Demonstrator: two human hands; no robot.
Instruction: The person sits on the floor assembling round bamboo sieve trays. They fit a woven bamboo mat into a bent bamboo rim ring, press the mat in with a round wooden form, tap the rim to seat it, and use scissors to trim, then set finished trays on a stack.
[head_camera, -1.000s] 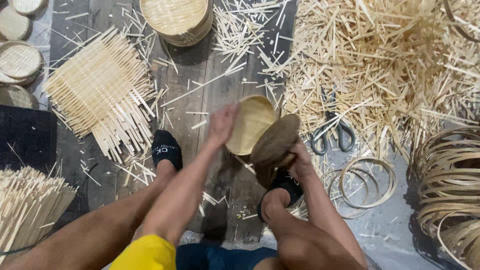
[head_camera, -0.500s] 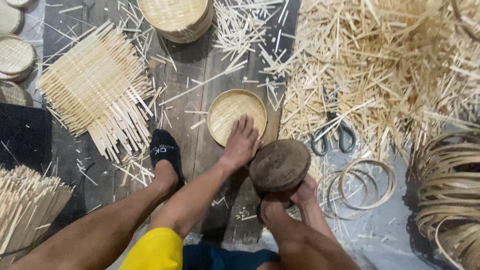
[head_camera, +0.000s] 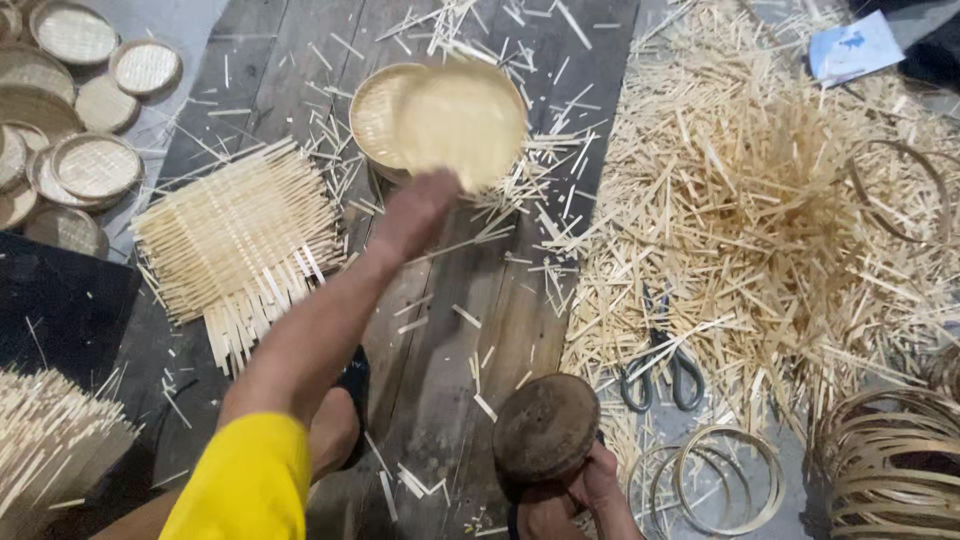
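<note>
Above plank floor (head_camera: 450, 330), left hand (head_camera: 415, 215) grips tray (head_camera: 462, 120) (woven).

Only one pkg-type item: a small flat light-blue and white paper packet (head_camera: 856, 45), roughly rectangular w/ a dark blue mark on it, lying tilted at the far right, at the far edge of the bamboo-strip pile (head_camera: 760, 200); no signs, screens or other labels.

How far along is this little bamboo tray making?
Done: finished round trays are piled at far left. In hand: the left hand holds a shallow woven tray over a stack, while the right hand grips a round dark mould. Left: a woven mat, hoops and loose strips remain unused.
</note>
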